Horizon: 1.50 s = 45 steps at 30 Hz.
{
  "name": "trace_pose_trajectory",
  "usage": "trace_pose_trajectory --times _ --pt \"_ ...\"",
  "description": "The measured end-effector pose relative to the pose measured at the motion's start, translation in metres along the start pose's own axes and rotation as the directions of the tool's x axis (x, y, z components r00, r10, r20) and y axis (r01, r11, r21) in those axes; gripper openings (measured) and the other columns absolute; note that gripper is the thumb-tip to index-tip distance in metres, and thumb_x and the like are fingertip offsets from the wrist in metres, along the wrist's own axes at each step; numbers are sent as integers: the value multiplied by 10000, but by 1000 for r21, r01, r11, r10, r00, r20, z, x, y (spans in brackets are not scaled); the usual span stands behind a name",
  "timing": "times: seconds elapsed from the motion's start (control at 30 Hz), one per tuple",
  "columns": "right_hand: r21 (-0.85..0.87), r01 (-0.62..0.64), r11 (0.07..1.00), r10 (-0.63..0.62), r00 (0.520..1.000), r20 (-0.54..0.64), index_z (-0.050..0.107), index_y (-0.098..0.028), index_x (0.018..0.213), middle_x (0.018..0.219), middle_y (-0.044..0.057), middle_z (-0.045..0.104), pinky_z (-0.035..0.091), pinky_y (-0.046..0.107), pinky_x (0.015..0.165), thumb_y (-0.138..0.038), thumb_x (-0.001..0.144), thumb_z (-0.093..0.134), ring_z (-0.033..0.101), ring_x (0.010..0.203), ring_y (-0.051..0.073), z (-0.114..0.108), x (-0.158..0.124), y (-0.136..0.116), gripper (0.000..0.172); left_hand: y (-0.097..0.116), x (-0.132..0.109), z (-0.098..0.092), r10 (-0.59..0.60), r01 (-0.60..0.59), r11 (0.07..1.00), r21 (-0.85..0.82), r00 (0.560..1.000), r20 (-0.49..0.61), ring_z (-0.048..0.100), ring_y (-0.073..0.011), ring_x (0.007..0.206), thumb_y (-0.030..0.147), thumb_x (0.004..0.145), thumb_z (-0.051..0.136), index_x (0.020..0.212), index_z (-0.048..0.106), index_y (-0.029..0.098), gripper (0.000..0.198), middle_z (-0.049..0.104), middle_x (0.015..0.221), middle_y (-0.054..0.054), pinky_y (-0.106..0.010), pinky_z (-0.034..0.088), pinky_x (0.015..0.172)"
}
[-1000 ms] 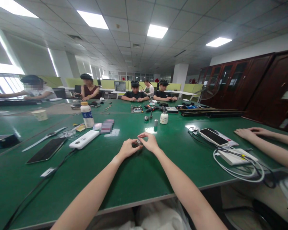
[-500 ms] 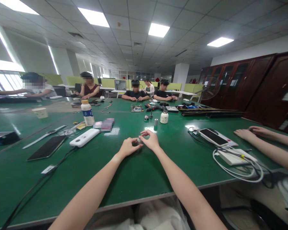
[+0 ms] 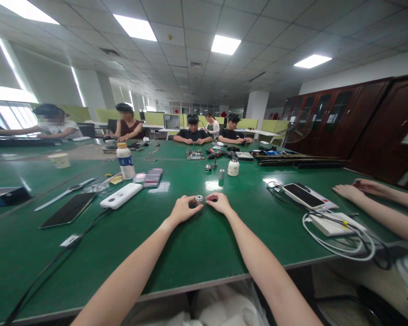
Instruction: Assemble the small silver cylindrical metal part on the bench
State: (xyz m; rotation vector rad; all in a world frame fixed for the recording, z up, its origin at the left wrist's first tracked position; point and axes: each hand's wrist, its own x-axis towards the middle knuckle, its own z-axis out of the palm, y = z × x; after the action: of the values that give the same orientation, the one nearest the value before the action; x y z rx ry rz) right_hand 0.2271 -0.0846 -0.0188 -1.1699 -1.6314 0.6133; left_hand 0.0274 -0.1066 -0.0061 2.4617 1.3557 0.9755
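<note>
A small silvery metal cylinder [image 3: 199, 199] with a ring-like top stands upright at the green table [image 3: 177, 267]. My left hand [image 3: 183, 209] is closed around its left side, thumb in front. Just to the right, my right hand [image 3: 220, 203] hovers apart from the cylinder, its thumb and fingers curved with a narrow gap between the tips. Farther back stand another grey cylinder [image 3: 221, 177], a small white jar [image 3: 233, 167] and some small metal parts [image 3: 208, 168].
Left lie a white power strip [image 3: 121, 195], a dark tablet [image 3: 69, 210] and a bottle [image 3: 125, 161]. On the right are a phone [image 3: 302, 195], coiled cables [image 3: 340, 253] and another person's hands [image 3: 348, 192]. A circuit board [image 3: 195, 155] and more people are across the table.
My right hand has come off the top of the cylinder and moved slightly right and down, uncovering it. My left hand keeps its hold.
</note>
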Motion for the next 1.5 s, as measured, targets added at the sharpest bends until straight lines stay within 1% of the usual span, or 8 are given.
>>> trace_pose_trajectory --times 0.17,0.37,0.57,0.87,1.03,1.13,1.3,1.5 --pt "-18 17 1000 -17 999 46 729 -203 754 734 4 754 590 358 792 -75 646 750 741 755 202 -1 -1 3 169 -1 0 1 0 0 1000 6 1000 -12 652 -247 864 518 819 617 1059 739 239 387 778 912 -33 -334 487 794" --pt "-7 94 996 -94 994 -52 715 -200 836 855 30 761 566 362 858 -140 776 652 728 846 194 1 5 -27 106 1 0 -2 -23 23 1000 -8 1000 5 655 -251 849 526 812 615 1061 747 235 405 782 878 -34 -337 485 790" --pt "20 225 974 -225 974 -36 705 -209 842 846 15 754 563 328 832 -144 795 621 722 837 181 12 -1 -49 116 2 -1 -3 -17 17 1000 25 1000 1 655 -249 820 529 805 605 1012 761 237 390 770 837 -35 -328 484 770" --pt "-40 200 979 -200 980 11 692 -235 875 881 -6 755 548 331 845 -175 815 634 725 861 179 17 -8 -48 103 -1 0 -1 -7 7 1000 13 1000 5 678 -240 825 487 813 603 987 765 237 345 785 879 -25 -319 476 786" --pt "-119 82 989 -99 985 -144 677 -245 940 707 -22 739 536 345 829 -264 850 619 723 787 199 12 -7 -51 108 1 0 -3 -1 1 1000 5 1000 11 686 -230 822 503 822 600 1076 751 262 382 788 890 -13 -317 468 802" --pt "-75 89 993 -101 981 -164 667 -243 945 748 -18 748 540 341 833 -281 816 663 727 803 201 11 -7 -51 134 2 0 -3 -5 5 1000 -2 1000 10 681 -229 816 516 814 604 1022 764 249 374 786 871 -19 -317 470 803" --pt "-5 140 990 -140 989 -48 673 -251 947 838 -19 761 542 360 879 -209 759 704 736 851 197 16 -9 -48 195 1 0 -3 -7 7 1000 14 1000 2 666 -233 800 501 812 604 993 767 237 359 775 820 -26 -314 475 777" --pt "42 97 994 -90 985 -149 653 -228 987 878 13 769 536 364 919 -250 798 685 732 925 201 13 0 -39 193 2 0 -2 -13 13 1000 7 1000 0 662 -234 796 520 808 607 1035 761 246 388 773 823 -27 -308 474 759"
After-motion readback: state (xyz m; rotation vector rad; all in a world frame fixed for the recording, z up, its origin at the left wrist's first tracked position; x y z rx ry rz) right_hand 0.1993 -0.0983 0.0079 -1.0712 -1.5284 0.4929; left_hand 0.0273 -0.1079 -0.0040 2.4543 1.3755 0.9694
